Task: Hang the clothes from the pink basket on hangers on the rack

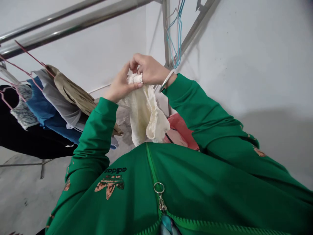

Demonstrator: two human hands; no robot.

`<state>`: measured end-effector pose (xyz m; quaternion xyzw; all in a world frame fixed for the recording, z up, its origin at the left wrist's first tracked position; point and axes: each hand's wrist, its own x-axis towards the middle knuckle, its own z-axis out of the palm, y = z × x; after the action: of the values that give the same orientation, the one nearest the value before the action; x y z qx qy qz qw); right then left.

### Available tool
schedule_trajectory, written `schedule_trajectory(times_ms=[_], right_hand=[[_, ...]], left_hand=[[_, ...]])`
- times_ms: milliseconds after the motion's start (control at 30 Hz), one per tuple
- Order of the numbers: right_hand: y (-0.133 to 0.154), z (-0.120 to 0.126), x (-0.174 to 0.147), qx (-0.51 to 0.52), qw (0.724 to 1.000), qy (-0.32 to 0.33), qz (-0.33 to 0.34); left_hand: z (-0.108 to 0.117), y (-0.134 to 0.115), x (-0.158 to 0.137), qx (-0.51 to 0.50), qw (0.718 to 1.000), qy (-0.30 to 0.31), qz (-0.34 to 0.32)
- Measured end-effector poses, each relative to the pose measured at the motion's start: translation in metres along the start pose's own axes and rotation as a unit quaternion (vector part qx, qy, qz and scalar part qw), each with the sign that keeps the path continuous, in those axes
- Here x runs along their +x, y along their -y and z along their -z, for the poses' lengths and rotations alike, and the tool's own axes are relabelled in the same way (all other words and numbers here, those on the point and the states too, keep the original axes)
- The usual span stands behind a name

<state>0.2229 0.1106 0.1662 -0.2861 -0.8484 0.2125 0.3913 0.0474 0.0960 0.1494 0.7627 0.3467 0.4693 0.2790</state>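
Note:
Both my hands are raised in front of me, gripping the top of a cream lacy cloth (144, 114) that hangs down between my green sleeves. My left hand (121, 85) pinches its upper edge from the left. My right hand (148, 68), with a silver bangle on the wrist, holds the bunched top of the cloth from the right. The hands touch each other at the cloth's top. The cloth's lower part hangs loose above my green zipped jacket.
A steel drying rack (73, 24) runs overhead with an upright post (166, 32). Garments on red hangers (61, 101) hang at the left: tan, grey, blue, black. Empty wire hangers (177, 36) dangle by the post. Pink cloth (181, 130) lies below. White walls stand close behind.

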Motion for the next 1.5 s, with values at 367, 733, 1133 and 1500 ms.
schedule_trajectory(times_ms=[367, 733, 1133, 1500], right_hand=[[-0.032, -0.110, -0.125, 0.025, 0.966, -0.120, -0.226], [-0.045, -0.142, -0.095, -0.013, 0.969, -0.093, -0.227], [-0.063, -0.068, -0.045, 0.215, 0.928, -0.237, -0.189], [-0.062, -0.058, -0.066, 0.042, 0.968, -0.125, -0.213]], left_hand=[[0.024, -0.010, -0.013, 0.050, 0.989, -0.131, 0.050], [0.030, -0.001, -0.028, 0.064, 0.969, -0.235, 0.030], [0.066, 0.053, -0.087, -0.072, 0.953, -0.052, 0.291], [0.044, 0.055, -0.090, 0.567, 0.803, -0.029, 0.183]])
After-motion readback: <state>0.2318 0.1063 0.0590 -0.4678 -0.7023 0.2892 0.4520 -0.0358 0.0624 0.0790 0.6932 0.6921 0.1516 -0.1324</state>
